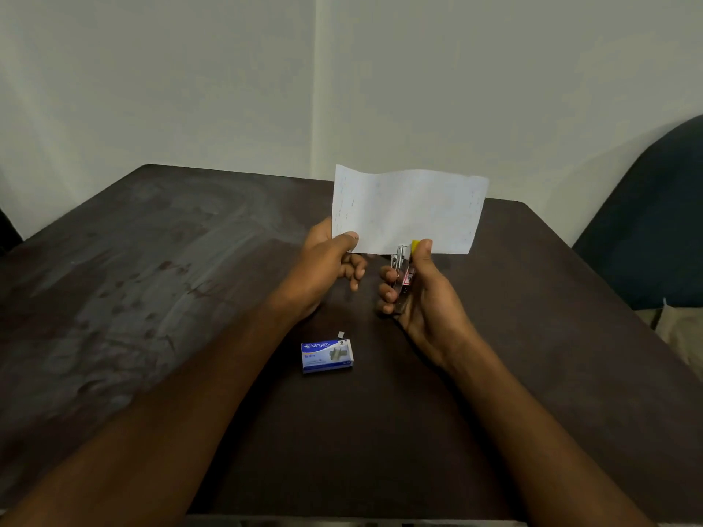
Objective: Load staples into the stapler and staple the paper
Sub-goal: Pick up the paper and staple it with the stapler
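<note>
**Person's body, head view: two arms, two hands.**

1. Left forearm [171, 412]: bare along its whole visible length, from the near left corner to the wrist. Broad at the near edge, tapering toward the far end. Dimly lit and slightly soft in focus.
2. Right forearm [532, 431]: bare likewise, entering from the near right. Same taper, same dim light.
3. Left hand [327, 260]: bare. Thumb nail [355, 236] short and rounded, of a darker tint.
4. Right hand [422, 294]: bare. Three fingertips [388, 296] show along its left side, nails too small to make out.
</note>
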